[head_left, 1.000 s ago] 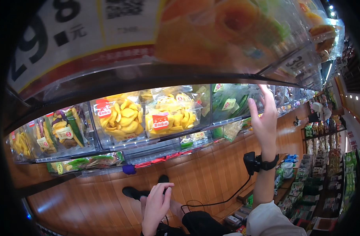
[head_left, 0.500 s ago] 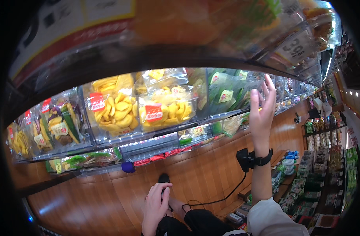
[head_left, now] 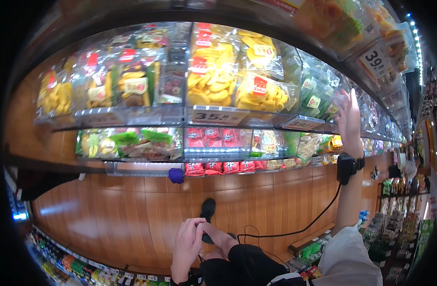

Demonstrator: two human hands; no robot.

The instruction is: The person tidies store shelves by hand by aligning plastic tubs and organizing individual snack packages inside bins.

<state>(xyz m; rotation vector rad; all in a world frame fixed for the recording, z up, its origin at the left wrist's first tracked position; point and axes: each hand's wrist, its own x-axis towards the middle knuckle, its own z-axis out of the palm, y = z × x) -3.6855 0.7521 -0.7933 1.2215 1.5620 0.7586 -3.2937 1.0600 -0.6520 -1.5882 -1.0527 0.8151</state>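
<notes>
My right hand (head_left: 350,123) reaches up to the shelf on the right, open, with its fingers stretched upward. The fingers are at the edge of clear bags of green dried vegetables (head_left: 315,90); whether they touch the plastic I cannot tell. A black device on a strap (head_left: 348,168) sits on that wrist, with a cable running off it. Low in front of my lap is my left hand (head_left: 187,240), loosely bent with the thumb apart; I see nothing in it. Clear bags of yellow dried fruit slices (head_left: 263,97) stand left of my right hand.
Bags of mixed dried vegetables (head_left: 135,86) fill the shelf's left part. A lower tier holds red packets (head_left: 213,138). Overhead juts an upper shelf with a price card (head_left: 375,62). A purple object (head_left: 176,176) protrudes below the shelves above the wooden floor (head_left: 147,205).
The view has shifted, showing more of the shelves and less of the upper tier. My right hand stays raised by the green bags, its fingers now closer together. My left hand remains low.
</notes>
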